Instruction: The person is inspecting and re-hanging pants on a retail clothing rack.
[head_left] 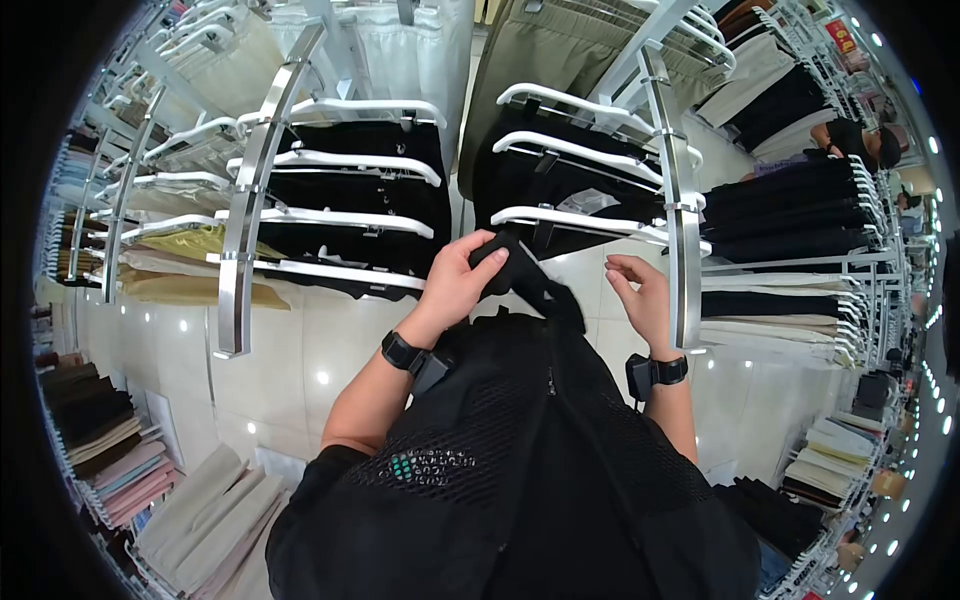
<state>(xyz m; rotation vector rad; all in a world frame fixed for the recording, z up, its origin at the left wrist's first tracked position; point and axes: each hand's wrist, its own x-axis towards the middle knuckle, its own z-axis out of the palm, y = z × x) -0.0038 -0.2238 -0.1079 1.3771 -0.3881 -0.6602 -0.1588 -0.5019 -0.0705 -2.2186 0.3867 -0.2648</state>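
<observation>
My left hand (pixel 462 275) is closed on a black garment (pixel 530 275), thumb on top and the cloth bunched between thumb and fingers. One end of the garment hangs towards my chest. To the right, my right hand (pixel 643 300) is raised with fingers slightly bent and thumb apart, holding nothing. It is beside the front end of a metal display rail (pixel 684 240). Just beyond my hands, a white hanger (pixel 575 222) carries black clothing on that rail, with a pale tag (pixel 588 203) showing on the cloth.
A second metal rail (pixel 245 215) on the left bears several white hangers with black garments (pixel 350 190). Olive trousers (pixel 535 70) hang farther back. More racks of clothes line the right, where a person (pixel 862 142) is visible. Light folded trousers (pixel 215 520) are at lower left above the tiled floor (pixel 290 345).
</observation>
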